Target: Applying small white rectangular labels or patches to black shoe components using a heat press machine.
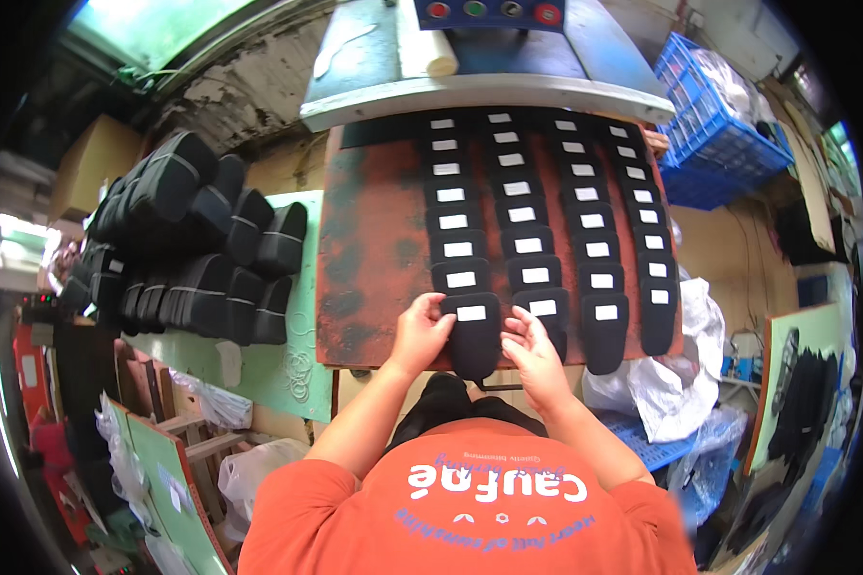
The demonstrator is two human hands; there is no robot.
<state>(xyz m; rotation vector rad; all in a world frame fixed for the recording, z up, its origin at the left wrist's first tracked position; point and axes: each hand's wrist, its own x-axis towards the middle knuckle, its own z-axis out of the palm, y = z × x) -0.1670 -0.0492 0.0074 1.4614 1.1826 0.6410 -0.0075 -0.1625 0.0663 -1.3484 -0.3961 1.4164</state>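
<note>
Four overlapping columns of black padded fabric pieces, each with a small white label, lie on a reddish-brown board (pixel 374 240). My left hand (pixel 422 335) pinches the left edge of the nearest black fabric piece (pixel 474 340) in the first column, beside its label. On that piece's other side is my right hand (pixel 535 359), its fingers bent and apart, their tips close to the right edge. Behind the right fingers, a piece of the second column (pixel 544 287) is partly covered. The rounded lower end of the nearest piece reaches the board's front edge.
A machine with a blue-grey top (pixel 585 48) and a button panel (pixel 489 11) stands over the board's far end. Stacks of black padded pieces (pixel 192 287) sit on a green table (pixel 302 355) at left. At right are a blue crate (pixel 710 115) and white plastic bags (pixel 676 383).
</note>
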